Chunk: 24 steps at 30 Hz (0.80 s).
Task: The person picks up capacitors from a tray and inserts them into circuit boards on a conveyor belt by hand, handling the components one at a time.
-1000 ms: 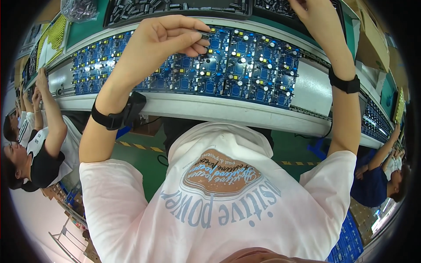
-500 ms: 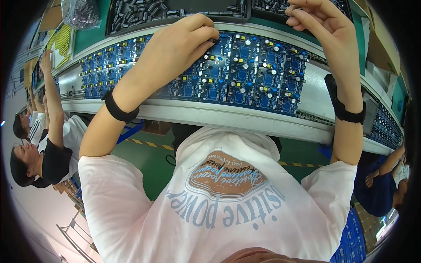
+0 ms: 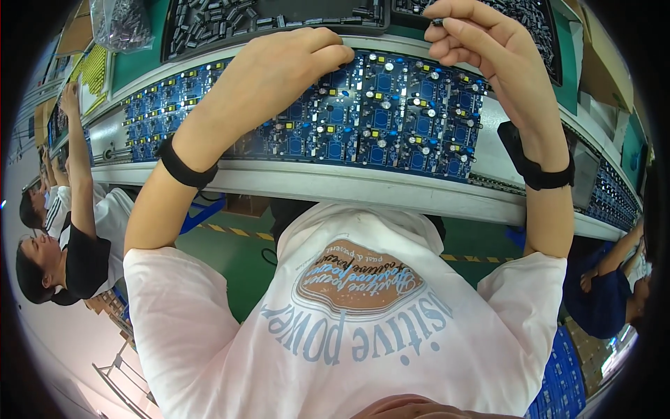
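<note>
The right hand (image 3: 499, 52), almost closed, pinches a small black part (image 3: 437, 22) at one o'clock. The left hand (image 3: 293, 61) curls over blue boards (image 3: 338, 115) at twelve; I can't tell if it holds anything.

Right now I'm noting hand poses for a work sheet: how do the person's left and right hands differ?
The left hand shows its back; the right hand shows its thumb and curled fingers. The right hand visibly pinches a small black part; the left hand mostly hides its fingertips, so its hold can't be told. The left hand points rightward over the circuit boards; the right hand points leftward. Each wears a black wristband.
</note>
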Tool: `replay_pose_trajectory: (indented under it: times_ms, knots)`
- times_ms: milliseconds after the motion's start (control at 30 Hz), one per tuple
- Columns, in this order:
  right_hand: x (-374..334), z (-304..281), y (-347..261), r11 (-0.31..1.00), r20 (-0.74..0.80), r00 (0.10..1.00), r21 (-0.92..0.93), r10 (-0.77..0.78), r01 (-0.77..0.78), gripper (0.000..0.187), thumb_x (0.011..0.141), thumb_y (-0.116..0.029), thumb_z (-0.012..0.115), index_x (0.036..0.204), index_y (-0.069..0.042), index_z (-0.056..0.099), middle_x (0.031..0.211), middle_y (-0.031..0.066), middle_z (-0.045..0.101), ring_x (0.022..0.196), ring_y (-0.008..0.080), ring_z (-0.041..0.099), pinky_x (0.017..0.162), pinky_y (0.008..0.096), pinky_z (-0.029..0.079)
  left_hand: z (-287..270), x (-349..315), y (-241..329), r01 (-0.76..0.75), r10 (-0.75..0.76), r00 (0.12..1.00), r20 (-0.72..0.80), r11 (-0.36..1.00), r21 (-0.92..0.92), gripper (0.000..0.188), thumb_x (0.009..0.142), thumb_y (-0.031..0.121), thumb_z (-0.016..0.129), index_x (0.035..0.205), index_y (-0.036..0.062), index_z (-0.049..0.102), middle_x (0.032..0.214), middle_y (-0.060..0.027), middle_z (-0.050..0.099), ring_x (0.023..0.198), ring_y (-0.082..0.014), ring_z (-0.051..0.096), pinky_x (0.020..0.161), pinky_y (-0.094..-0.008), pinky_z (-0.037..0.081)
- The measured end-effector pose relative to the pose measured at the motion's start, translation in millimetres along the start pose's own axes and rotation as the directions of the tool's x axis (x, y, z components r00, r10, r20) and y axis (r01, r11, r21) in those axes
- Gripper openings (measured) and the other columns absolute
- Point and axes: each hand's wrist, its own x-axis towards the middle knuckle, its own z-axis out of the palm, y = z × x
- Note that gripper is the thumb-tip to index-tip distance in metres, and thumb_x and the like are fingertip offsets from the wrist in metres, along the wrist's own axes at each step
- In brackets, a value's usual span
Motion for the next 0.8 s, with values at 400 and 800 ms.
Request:
replay_pose_trajectory:
  times_ms: [400,800]
  knots:
    - [5.2,-16.4,21.8,0.856,0.166,0.93,-0.365,-0.328,0.367,0.022,0.105,-0.008,0.06,0.123,0.001,0.068,0.104,0.0113,0.076,0.096,0.0158,0.074,0.087,0.0261,0.06,-53.0,5.2,-25.8,0.2,-0.202,0.974,-0.098,0.979,-0.025,0.016,0.089,0.002,0.069,0.105,0.0005,0.071,0.094,-0.0117,0.068,0.091,-0.0279,0.069,0.079,-0.0369,0.055]
    - [17.4,33.1,30.7,0.318,0.407,0.824,-0.78,-0.395,0.538,0.012,0.092,-0.01,0.072,0.103,-0.005,0.071,0.096,0.0052,0.067,0.081,0.0223,0.069,0.072,0.0318,0.055,-49.0,27.9,-48.2,0.162,-0.148,0.98,0.133,0.982,-0.101,0.01,0.088,0.007,0.068,0.094,-0.0002,0.072,0.096,-0.014,0.071,0.093,-0.0341,0.069,0.084,-0.0409,0.055]
